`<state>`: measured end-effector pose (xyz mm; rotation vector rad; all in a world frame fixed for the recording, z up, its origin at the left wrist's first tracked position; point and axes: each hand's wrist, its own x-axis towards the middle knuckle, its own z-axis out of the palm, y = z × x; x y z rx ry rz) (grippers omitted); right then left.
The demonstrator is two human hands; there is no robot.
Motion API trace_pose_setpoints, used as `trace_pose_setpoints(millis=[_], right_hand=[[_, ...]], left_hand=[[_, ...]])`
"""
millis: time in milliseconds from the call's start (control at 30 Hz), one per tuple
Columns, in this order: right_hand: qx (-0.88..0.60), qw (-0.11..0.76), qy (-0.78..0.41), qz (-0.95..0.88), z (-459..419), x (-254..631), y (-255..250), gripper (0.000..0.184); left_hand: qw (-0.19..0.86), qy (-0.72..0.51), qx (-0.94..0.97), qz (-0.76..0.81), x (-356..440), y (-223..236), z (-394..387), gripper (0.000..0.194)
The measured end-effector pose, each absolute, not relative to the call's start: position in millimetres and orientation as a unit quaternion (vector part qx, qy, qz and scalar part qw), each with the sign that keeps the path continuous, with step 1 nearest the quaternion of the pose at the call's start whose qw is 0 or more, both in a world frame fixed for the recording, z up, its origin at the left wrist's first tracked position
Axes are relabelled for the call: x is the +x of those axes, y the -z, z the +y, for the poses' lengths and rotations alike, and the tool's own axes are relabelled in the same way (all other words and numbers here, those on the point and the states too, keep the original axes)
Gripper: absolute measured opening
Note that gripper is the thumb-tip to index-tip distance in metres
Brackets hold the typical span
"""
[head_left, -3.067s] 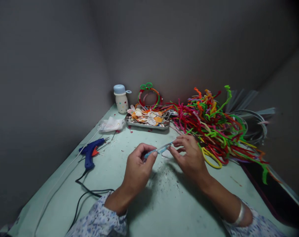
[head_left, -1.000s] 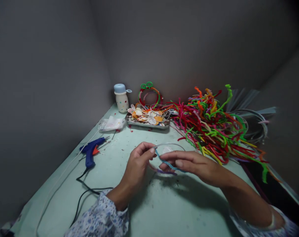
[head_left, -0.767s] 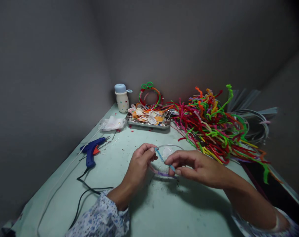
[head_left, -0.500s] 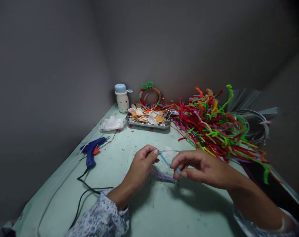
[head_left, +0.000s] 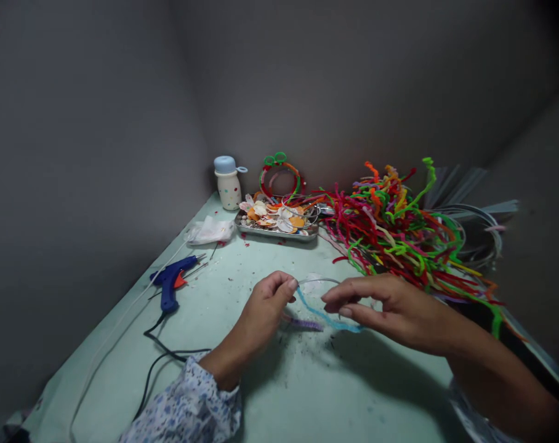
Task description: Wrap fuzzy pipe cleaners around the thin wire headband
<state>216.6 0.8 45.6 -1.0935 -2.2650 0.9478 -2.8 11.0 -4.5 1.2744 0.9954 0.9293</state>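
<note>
Right hand (head_left: pixel 394 307) shifted rightward, fingers (head_left: pixel 348 290) parted, left hand (head_left: pixel 265 303) pinching strand (head_left: pixel 328 319), table (head_left: pixel 307 400), walls (head_left: pixel 307 74)

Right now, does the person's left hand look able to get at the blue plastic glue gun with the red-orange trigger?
Probably yes: the way to the glue gun looks free, only a thin white cord crossing its back end; but the left hand is pinching a fuzzy light-blue strip.

No readable text, label or number
The far bottle (head_left: pixel 228 189) at left shows coloured dots; any lettering on the white plastic packet (head_left: pixel 211 231) just nearer than it, or on the blue glue gun (head_left: pixel 169 286) at left, is too small to read.
</note>
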Motion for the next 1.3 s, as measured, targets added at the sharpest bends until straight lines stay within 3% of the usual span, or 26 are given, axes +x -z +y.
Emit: trace_pose_setpoints(millis=[167,300,700,1033,1300], right_hand=[[-0.358,0.338,-0.14,-0.859,4.8,209.5,-38.8,0.012],[-0.343,0.334,-0.052,-0.876,7.5,203.0,-30.5,0.017],[-0.342,0.368,-0.065,-0.862,9.3,196.0,-28.6,0.014],[-0.344,0.383,-0.088,-0.853,9.7,193.5,-21.7,0.014],[-0.292,0.391,0.037,-0.872,11.8,188.2,-13.0,0.019]], left_hand=[[0.598,-0.392,0.562,0.415,-3.2,6.2,11.2,0.027],[0.59,-0.377,0.581,0.414,-3.5,3.8,11.4,0.027],[0.672,-0.355,0.536,0.368,-4.0,-0.5,7.6,0.031],[0.651,-0.347,0.561,0.375,-4.9,0.2,7.0,0.029],[0.66,-0.361,0.538,0.379,-1.6,-1.9,6.4,0.032]])
